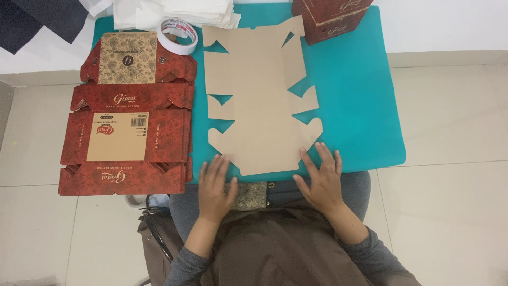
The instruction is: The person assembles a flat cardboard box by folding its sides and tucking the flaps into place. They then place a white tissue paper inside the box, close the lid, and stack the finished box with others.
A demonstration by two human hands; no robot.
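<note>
A flat, unfolded cardboard box blank [259, 95] lies plain brown side up on a teal mat [354, 90]. My left hand [216, 186] rests flat at the blank's near left corner, fingers spread. At the near right corner my right hand [321, 177] lies flat too, its fingers touching the blank's edge. Neither hand holds anything.
A stack of flat red printed box blanks [127, 122] lies left of the brown one, overhanging the mat. A roll of white tape [178, 35] sits behind them. A folded red box [330, 18] stands at the far right, white paper sheets [174, 10] at the back. Tiled floor surrounds the mat.
</note>
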